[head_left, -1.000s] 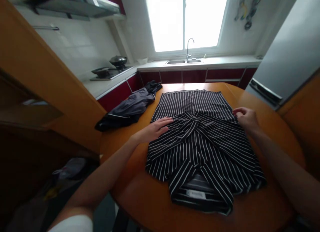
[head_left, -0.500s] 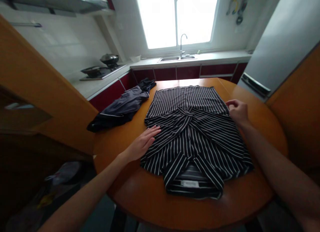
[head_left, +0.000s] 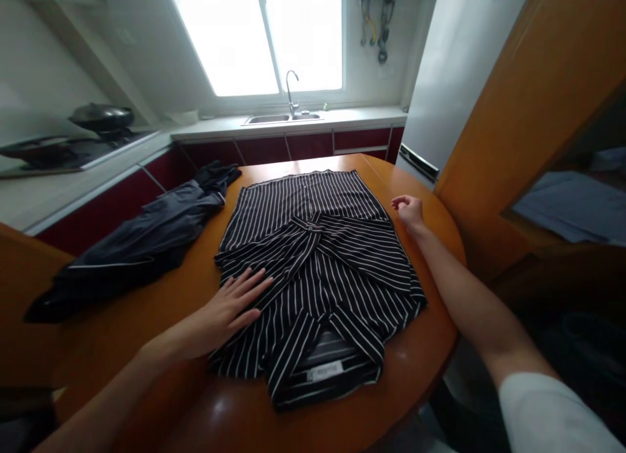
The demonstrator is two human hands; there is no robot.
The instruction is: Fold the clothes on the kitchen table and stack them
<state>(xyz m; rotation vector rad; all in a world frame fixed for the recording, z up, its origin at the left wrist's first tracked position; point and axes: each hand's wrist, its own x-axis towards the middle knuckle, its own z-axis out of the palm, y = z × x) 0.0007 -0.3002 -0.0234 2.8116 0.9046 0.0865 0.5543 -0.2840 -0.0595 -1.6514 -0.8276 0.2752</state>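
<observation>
A black shirt with white stripes (head_left: pixel 342 270) lies spread out, its collar toward me and its hem toward the window. Both sleeves are folded inward across the body, their cuffs meeting near the middle. A white label shows inside the collar. My left hand (head_left: pixel 235 309) rests flat on the left side of the shirt, its fingers stretched over the folded sleeve. Just off the shirt's right edge is my right hand (head_left: pixel 409 212), its fingers loosely curled, with no cloth visible in them.
The shirt lies on a round wooden table (head_left: pixel 435 244). Dark grey and black clothing (head_left: pixel 147 234) is heaped at the table's left. Beyond stand a counter with a sink (head_left: pixel 268 119), a stove with pans (head_left: pixel 100 117) and a fridge (head_left: pixel 435 81). Folded cloth (head_left: pixel 572 205) sits at far right.
The view has swung right, so things appear shifted left. My left hand's fingers are more spread and lie further onto the shirt. My right hand has moved slightly away from the shirt's right edge.
</observation>
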